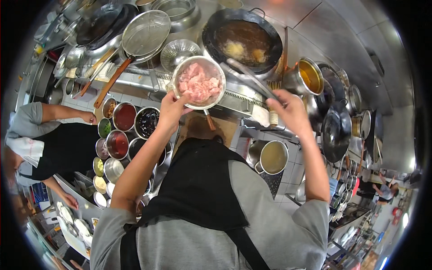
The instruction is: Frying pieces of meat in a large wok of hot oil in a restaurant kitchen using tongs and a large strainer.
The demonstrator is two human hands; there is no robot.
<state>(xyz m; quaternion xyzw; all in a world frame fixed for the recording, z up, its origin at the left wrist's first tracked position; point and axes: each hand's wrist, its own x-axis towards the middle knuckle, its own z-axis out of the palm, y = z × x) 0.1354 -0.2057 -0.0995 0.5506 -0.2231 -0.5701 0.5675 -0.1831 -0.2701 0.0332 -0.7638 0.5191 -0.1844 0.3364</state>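
Observation:
My left hand point(172, 109) grips the rim of a round metal bowl point(219, 72) filled with raw pink meat chunks point(198, 83), held up just left of a big black wok point(211, 42). The wok holds dark oil point(245, 33) with two pale pieces frying in it point(235, 48). My right hand point(289, 111) is closed on a long metal utensil handle point(252, 76) that slants up into the wok; its working end is hidden in the oil.
Left of the wok lie a perforated colander point(177, 51), a mesh skimmer with a wooden handle point(144, 33) and another dark wok point(96, 27). Several metal tubs of sauces and seasonings point(125, 117) stand lower left. A pot of yellow oil point(309, 75) sits right. Another person point(54, 139) works at the left.

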